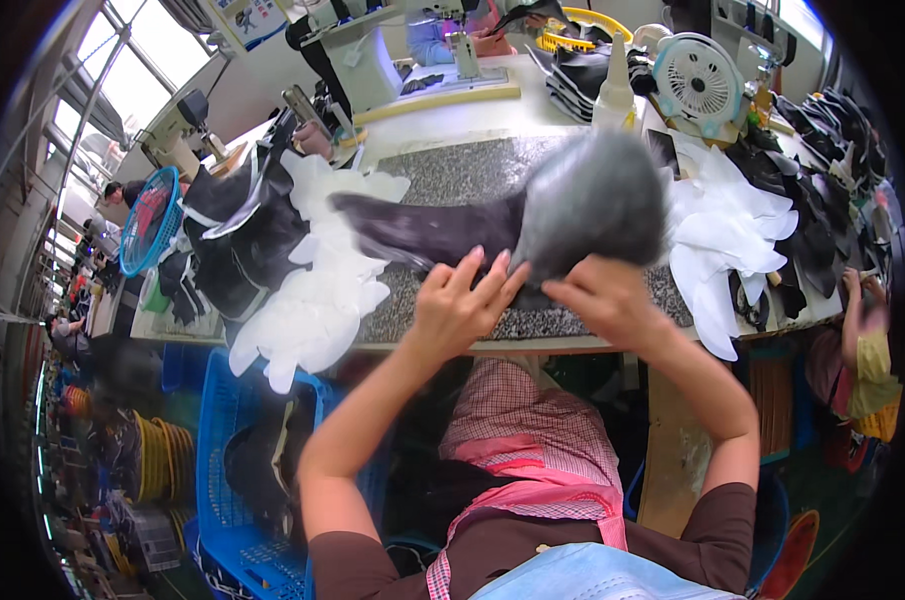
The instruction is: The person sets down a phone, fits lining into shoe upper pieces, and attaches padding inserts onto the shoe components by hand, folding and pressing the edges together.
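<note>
A limp black-and-grey shoe upper (588, 205) is lifted over the grey speckled slab (453, 150), its right part smeared by motion. A long dark flap stretches from it to the left. At its near edge, my left hand (465, 305) holds it with the fingertips, the other fingers spread. My right hand (605, 298) is closed on the near right edge, fingers curled. White shoe-shaped pieces (318, 270) lie left of the slab, and more white pieces (728, 235) lie on its right.
Stacked black uppers (238, 245) rest at the left. Behind the slab are a white bottle (615, 85), a small fan (698, 80) and a sewing machine (358, 70). A blue basket (258, 540) stands below the table's edge. Other people work nearby.
</note>
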### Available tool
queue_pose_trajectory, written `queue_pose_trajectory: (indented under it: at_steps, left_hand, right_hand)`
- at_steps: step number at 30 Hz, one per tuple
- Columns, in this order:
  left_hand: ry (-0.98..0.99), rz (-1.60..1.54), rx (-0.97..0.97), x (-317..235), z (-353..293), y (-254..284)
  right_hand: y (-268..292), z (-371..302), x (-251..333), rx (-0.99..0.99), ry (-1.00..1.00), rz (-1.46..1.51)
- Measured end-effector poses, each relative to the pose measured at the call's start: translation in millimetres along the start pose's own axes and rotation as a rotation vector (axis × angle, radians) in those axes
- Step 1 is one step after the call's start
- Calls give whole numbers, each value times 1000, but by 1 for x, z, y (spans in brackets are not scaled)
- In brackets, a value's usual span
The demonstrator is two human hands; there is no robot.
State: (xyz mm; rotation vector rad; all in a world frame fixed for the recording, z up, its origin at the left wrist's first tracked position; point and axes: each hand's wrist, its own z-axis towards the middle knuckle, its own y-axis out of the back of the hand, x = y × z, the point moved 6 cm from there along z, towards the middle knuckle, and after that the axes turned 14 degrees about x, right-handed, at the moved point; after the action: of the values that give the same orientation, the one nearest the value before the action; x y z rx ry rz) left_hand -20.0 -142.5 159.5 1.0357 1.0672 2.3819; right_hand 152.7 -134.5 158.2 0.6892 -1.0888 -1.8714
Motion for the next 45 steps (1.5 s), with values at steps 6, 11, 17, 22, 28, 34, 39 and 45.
queue_pose_trajectory:
  at_steps: [6, 11, 17, 22, 28, 34, 39, 45]
  left_hand:
    - [223, -402, 397, -50, -41, -87]
    - [0, -763, 185, -51, -20, -78]
    - [-98, -776, 184, -57, -17, -102]
    - [-86, -802, 205, -59, -24, -111]
    - [-88, -952, 356, -67, -40, -133]
    - [-26, -978, 223, -47, 0, -105]
    - [148, -997, 554, -12, 34, -110]
    - [313, -774, 657, 8, 43, -149]
  right_hand:
    - [-94, -46, -10, 154, -335, 176]
    - [-55, -66, -31, -154, -609, 383]
    - [-35, -63, -76, -320, -1034, 371]
    - [-27, 1, -45, 186, -410, 11]
    - [-17, 12, -4, 140, 200, -190]
    - [-44, -35, -124, 236, -899, 369]
    - [-24, -17, -106, 320, -826, 112]
    - [-34, -6, -64, 461, -215, 332]
